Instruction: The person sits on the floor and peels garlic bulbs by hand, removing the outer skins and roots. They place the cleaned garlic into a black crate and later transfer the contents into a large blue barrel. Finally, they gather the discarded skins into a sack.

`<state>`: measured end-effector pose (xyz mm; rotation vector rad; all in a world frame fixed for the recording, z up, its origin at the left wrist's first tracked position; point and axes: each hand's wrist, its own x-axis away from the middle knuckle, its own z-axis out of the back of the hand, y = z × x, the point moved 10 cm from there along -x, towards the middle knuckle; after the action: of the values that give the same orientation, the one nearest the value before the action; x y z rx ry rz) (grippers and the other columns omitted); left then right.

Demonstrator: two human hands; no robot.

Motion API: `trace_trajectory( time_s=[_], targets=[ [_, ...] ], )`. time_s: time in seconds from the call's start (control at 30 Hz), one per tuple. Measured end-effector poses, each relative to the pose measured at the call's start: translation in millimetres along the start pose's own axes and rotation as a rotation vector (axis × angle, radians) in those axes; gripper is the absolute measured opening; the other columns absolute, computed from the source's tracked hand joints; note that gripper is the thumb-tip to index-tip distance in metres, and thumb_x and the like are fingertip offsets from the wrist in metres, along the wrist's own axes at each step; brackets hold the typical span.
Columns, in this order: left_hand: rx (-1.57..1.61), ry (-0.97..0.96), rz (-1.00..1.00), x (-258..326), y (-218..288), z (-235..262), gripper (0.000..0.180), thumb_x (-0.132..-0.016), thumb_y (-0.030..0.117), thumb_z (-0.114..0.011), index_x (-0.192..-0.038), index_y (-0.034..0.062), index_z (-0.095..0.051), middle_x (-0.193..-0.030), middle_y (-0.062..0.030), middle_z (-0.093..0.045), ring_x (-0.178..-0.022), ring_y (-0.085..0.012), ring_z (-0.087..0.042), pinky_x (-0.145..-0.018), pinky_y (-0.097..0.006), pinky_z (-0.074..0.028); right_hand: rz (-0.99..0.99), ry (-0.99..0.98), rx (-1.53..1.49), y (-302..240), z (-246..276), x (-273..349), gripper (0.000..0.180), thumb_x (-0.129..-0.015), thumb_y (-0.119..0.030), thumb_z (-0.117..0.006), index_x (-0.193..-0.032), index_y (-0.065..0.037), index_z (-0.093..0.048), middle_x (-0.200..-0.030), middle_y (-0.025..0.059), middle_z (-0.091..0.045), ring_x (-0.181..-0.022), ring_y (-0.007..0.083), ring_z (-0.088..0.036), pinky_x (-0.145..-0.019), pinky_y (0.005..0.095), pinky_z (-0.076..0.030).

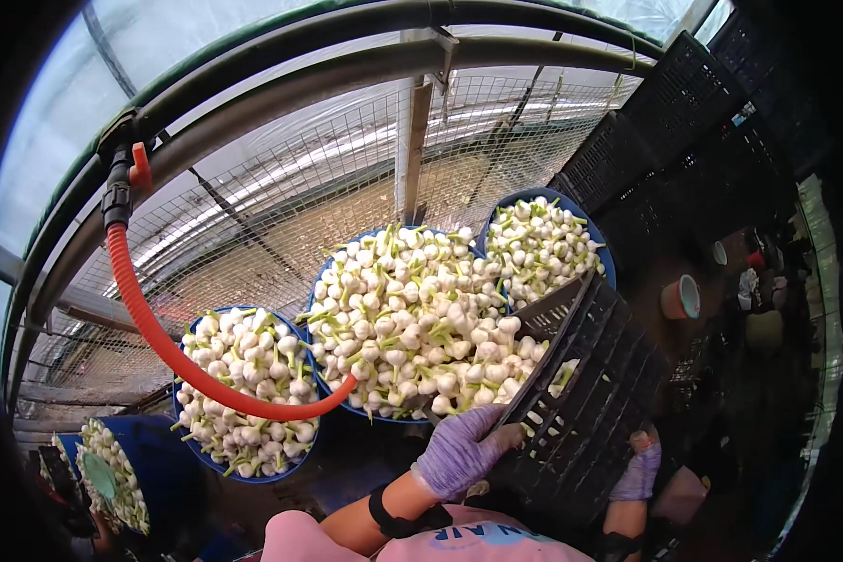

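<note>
wire mesh [281, 215], slotted plastic crate [592, 398]

The dark floor [244, 510], its surface hard to make out, carries 3 round blue tubs [180, 412] set close together, each heaped with trimmed garlic bulbs [412, 314]. At lower left stands 1 more blue tub [150, 454], also holding bulbs; off to the right sits a small bucket [672, 300] with a pale blue-green inside.
</note>
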<state>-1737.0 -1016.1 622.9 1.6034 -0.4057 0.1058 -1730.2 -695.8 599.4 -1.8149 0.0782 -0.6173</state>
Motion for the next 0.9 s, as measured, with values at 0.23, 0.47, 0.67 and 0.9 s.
trace_trajectory(
  time_s=[0.23,0.47,0.67,0.9],
  targets=[
    [-0.18,-0.005,-0.245,28,89,4,0.031,-0.08,0.029,-0.06,-0.098,0.0041,-0.061,-0.066,-0.0169,-0.059,-0.064,-0.0305,-0.06,-0.057,-0.038,-0.046,0.29,0.016,0.365,-91,-7,21,0.02,-0.083,-0.006,-0.044,-0.1,-0.001,-0.053,-0.069,-0.0027,-0.049,-0.054,0.0047,-0.042,-0.048,0.0186,-0.037],
    [-0.121,0.269,-0.185,20,41,69,0.032,-0.079,0.028,-0.062,-0.101,0.0045,-0.06,-0.068,-0.0139,-0.06,-0.063,-0.0278,-0.06,-0.059,-0.034,-0.047,0.326,-0.149,0.353,-39,-112,-34,0.025,-0.084,-0.005,-0.043,-0.107,0.003,-0.05,-0.067,-0.0031,-0.047,-0.053,0.0037,-0.04,-0.047,0.0168,-0.035],
    [0.111,0.428,-0.168,0,-5,137,0.029,-0.081,0.014,-0.06,-0.106,0.0006,-0.058,-0.08,-0.0061,-0.065,-0.073,-0.0106,-0.06,-0.067,-0.025,-0.047,0.34,-0.219,0.368,14,-188,-79,0.029,-0.086,-0.004,-0.042,-0.112,0.006,-0.048,-0.066,-0.0035,-0.045,-0.052,0.0028,-0.038,-0.046,0.0152,-0.033],
    [0.321,0.421,-0.064,-20,-46,156,0.027,-0.08,0.013,-0.058,-0.104,-0.0002,-0.059,-0.083,-0.0063,-0.064,-0.075,-0.0106,-0.058,-0.069,-0.025,-0.046,0.228,-0.262,0.282,55,-199,-139,0.01,-0.084,-0.006,-0.044,-0.092,-0.003,-0.049,-0.063,-0.0042,-0.043,-0.05,0.0041,-0.037,-0.047,0.0167,-0.036]
  ],
)
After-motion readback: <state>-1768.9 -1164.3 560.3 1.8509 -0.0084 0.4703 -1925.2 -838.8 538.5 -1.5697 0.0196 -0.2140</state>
